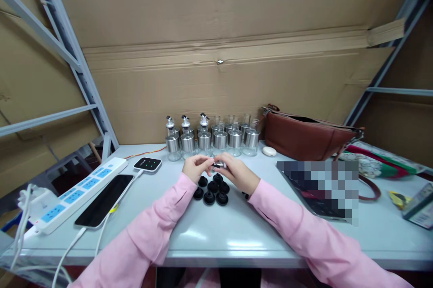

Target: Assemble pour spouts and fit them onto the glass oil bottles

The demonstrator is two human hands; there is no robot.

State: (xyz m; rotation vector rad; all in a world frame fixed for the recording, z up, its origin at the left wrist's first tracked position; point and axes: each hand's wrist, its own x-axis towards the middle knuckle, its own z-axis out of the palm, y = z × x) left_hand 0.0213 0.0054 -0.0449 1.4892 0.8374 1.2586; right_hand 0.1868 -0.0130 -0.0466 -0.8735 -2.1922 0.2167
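My left hand and my right hand meet over the middle of the table. Between their fingertips they hold a small silver-and-black pour spout, partly hidden by the fingers. Just below it, several black stoppers lie in a loose cluster. Beyond my hands stand rows of glass bottles with steel sleeves. Three bottles at the front left carry pour spouts; the other front bottles have bare necks.
To the left are a white power strip, a phone with cables, and a small black-and-white device. A brown bag, a white round case and a blurred-out flat device lie right. Cardboard walls the back.
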